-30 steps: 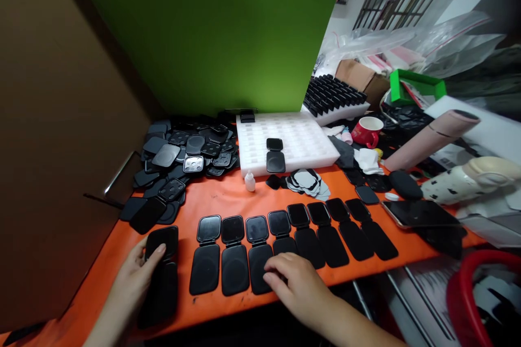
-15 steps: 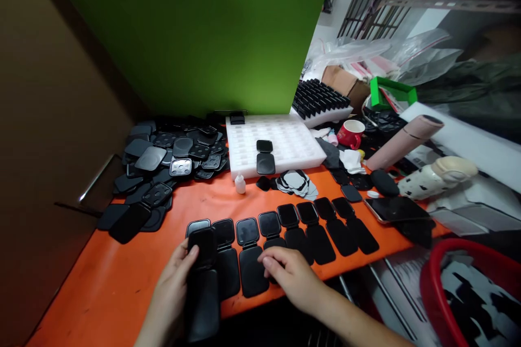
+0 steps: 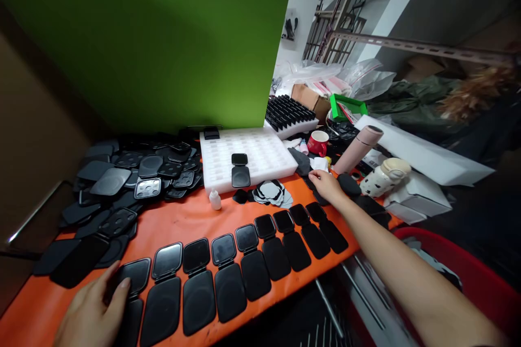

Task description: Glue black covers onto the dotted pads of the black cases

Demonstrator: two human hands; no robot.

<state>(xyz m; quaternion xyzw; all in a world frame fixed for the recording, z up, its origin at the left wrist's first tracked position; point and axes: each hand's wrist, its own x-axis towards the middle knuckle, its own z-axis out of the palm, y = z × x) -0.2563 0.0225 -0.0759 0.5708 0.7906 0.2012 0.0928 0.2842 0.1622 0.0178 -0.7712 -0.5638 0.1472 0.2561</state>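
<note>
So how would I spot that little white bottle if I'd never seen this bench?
Find the white foam tray on the orange table before the green wall. The little white bottle stands upright at the tray's front left corner, the only pale upright thing among flat black cases.

My left hand (image 3: 93, 312) low at near left, palm down, fingers loosely together, pointing forward and a bit right, fingertips pressed flat, thumb tucked out of view. Wrist barely in frame at bottom edge. My right arm stretched far forward and leftward from lower right corner, forearm bare, elbow nearly straight. My right hand (image 3: 325, 184) at full reach, palm down, fingers curled slightly, tips touching down. Whether it grips anything, can't tell.
</note>
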